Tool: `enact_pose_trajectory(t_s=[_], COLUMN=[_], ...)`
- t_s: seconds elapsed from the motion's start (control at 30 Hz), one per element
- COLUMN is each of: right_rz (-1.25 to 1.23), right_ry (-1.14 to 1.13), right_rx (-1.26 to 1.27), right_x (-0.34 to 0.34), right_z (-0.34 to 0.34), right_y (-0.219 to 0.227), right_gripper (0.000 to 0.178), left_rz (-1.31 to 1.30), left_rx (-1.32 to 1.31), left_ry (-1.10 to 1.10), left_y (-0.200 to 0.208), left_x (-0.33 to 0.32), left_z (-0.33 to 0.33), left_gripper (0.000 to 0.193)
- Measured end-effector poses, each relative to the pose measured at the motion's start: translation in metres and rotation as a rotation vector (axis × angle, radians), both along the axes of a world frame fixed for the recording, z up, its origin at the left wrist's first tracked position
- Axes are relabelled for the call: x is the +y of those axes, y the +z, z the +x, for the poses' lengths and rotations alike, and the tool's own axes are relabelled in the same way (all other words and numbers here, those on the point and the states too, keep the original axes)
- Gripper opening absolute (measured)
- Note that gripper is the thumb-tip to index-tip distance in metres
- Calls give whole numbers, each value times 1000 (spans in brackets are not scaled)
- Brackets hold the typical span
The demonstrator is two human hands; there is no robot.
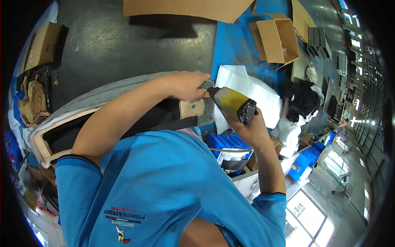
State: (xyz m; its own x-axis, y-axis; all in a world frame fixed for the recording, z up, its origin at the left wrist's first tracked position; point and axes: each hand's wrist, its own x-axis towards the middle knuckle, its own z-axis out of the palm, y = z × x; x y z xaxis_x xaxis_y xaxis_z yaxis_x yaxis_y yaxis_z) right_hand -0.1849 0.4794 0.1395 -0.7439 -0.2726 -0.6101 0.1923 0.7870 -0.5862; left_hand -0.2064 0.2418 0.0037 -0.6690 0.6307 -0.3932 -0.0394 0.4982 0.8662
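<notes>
Stapling underway: left hand (185, 84) pins grey fabric (119, 88) onto wooden frame (191, 109); right hand (251, 127) clenches yellow staple gun (232, 103); next shot needs taut cloth.

head cam | looks steeply down | close over own arms, floor beyond

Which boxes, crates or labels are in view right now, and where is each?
Open brown cardboard box: upper right, on blue floor, flaps up.
Flat brown cardboard sheet: top centre.
Closed brown cardboard box: upper left.
Blue plastic crates: right of centre, ribbed.
No screens or signs visible.
</notes>
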Motion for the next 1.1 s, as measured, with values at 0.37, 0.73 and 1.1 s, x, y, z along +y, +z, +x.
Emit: enact_pose_trajectory(t_s=[0.37, 0.73, 1.1], right_rz=[53, 133, 197], right_ry=[93, 75, 247], right_rx=[21, 16, 22], right_x=[-8, -14, -17], right_z=[-3, -4, -25], right_y=[1, 9, 10], right_gripper=[34, 38, 34], left_rz=[21, 31, 39], left_rx=[20, -8, 8], left_ry=[-16, -16, 2], left_y=[-5, 0, 2], left_x=[1, 0, -2], left_z=[0, -1, -1], left_gripper=[69, 70, 73])
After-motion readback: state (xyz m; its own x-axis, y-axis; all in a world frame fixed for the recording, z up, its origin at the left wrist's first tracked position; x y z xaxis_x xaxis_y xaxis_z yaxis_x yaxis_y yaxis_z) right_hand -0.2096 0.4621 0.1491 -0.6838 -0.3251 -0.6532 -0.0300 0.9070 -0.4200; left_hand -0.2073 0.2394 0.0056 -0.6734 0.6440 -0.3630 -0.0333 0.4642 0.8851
